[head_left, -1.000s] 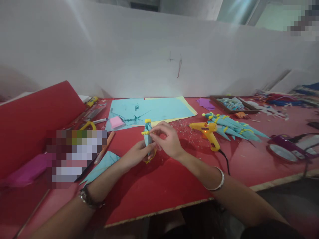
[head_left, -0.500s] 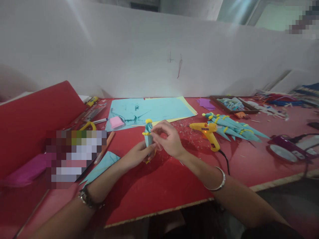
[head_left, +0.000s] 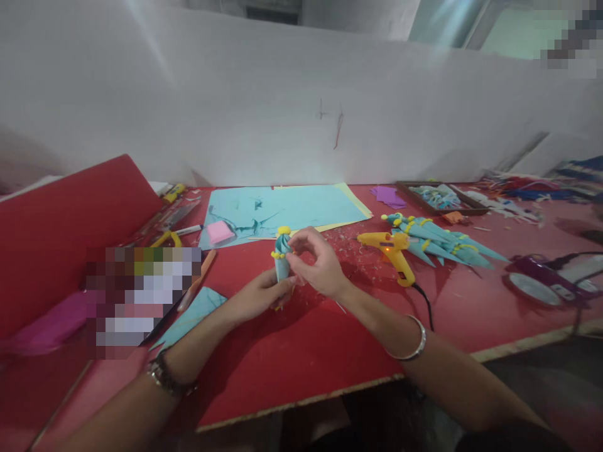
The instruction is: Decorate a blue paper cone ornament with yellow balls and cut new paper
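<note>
A light blue paper cone (head_left: 282,269), topped with twisted folds and a yellow tip, stands nearly upright between my hands. My left hand (head_left: 264,294) is wrapped round its lower part. Around the cone's upper part runs a yellow fuzzy trim (head_left: 279,255). My right hand (head_left: 318,263) has thumb and fingers closed at that trim, on the cone's right side. To the right lies a yellow glue gun (head_left: 393,251) with a lit orange light and a black cord. Behind it several finished-looking blue cones with yellow trim (head_left: 436,238) are piled.
Blue paper sheets (head_left: 292,207) lie at the back by the white partition (head_left: 264,107). Cut blue paper (head_left: 195,314), an orange stick (head_left: 201,276) and a pink pad (head_left: 220,232) are on the left. A brown tray (head_left: 471,201) and a purple device (head_left: 541,279) sit at right.
The cone has turned slightly and shifted a little to the right, showing more of its twisted top. My right hand stays against the trim; the glue gun has not moved.
</note>
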Demonstrator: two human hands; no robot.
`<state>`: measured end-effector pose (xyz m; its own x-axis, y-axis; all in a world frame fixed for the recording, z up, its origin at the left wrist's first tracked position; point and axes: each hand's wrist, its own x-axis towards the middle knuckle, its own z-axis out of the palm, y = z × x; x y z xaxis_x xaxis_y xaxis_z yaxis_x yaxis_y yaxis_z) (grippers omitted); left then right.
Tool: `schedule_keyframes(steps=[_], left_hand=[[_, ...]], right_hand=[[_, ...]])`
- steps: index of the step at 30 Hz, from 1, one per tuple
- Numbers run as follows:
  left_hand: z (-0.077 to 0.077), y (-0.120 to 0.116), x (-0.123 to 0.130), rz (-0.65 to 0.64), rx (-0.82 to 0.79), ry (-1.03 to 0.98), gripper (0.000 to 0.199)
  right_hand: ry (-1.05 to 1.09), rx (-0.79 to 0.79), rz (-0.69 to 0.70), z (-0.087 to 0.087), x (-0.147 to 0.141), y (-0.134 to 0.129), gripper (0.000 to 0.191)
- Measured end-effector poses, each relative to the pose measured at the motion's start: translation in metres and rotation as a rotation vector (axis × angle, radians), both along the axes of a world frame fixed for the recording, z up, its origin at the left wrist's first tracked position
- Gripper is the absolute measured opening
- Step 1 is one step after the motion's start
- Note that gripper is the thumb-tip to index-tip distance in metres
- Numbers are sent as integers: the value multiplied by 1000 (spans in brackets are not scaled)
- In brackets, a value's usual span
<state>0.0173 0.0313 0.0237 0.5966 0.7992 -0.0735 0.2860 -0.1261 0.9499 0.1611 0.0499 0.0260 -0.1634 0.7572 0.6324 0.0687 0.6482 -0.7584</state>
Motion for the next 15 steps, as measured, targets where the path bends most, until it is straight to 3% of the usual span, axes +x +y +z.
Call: schedule_keyframes(steps=[15], left_hand=[[0, 1, -1, 5, -58, -19, 36]], right_hand=[[26, -81, 35, -1, 0, 0, 7]])
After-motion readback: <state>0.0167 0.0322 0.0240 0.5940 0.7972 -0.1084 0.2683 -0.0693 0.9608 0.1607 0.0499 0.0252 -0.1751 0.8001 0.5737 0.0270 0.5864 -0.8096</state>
